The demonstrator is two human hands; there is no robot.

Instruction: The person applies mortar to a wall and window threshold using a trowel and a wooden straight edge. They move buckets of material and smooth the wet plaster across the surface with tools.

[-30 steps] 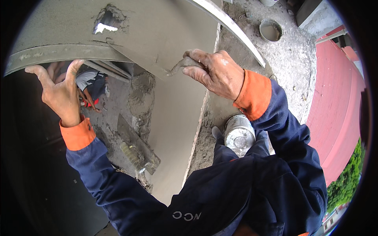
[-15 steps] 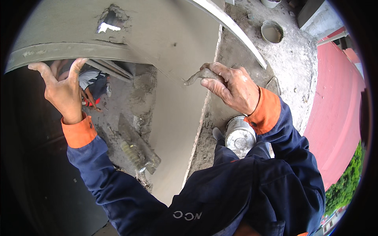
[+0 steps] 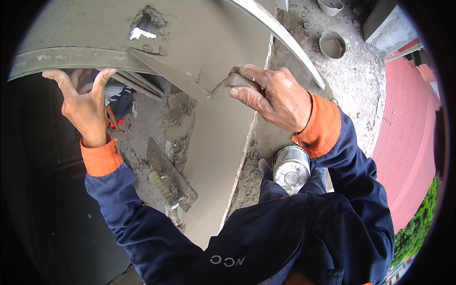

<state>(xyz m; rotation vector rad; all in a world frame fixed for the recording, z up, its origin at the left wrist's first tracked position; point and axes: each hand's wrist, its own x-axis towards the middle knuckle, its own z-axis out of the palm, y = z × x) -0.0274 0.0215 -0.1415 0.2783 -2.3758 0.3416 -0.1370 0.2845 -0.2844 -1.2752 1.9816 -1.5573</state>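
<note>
My right hand (image 3: 278, 97) is closed round the mortar-smeared handle of a trowel (image 3: 173, 78). The trowel's long grey blade lies along the plastered wall face (image 3: 218, 42), its tip near the end of a grey strip (image 3: 90, 58) on the wall's edge. At the left, my left hand (image 3: 85, 107) has its thumb and index finger spread, their tips pressed up against the strip's lower edge, holding it there; the other fingers are mostly hidden. A second trowel (image 3: 173, 175) with a yellowish handle rests below the opening.
A ragged hole (image 3: 147, 26) pierces the wall. Beyond the opening another person (image 3: 118, 102) crouches. A mortar-stained bucket (image 3: 291, 168) stands between my legs. Farther off are a tub of grey mix (image 3: 332, 45), a pale basin (image 3: 330, 5) and a long pale curved strip (image 3: 285, 40).
My right hand has moved slightly left and up, and the trowel blade now shows more broadly against the wall. My left hand stays at the strip. The whole view has shifted a little.
</note>
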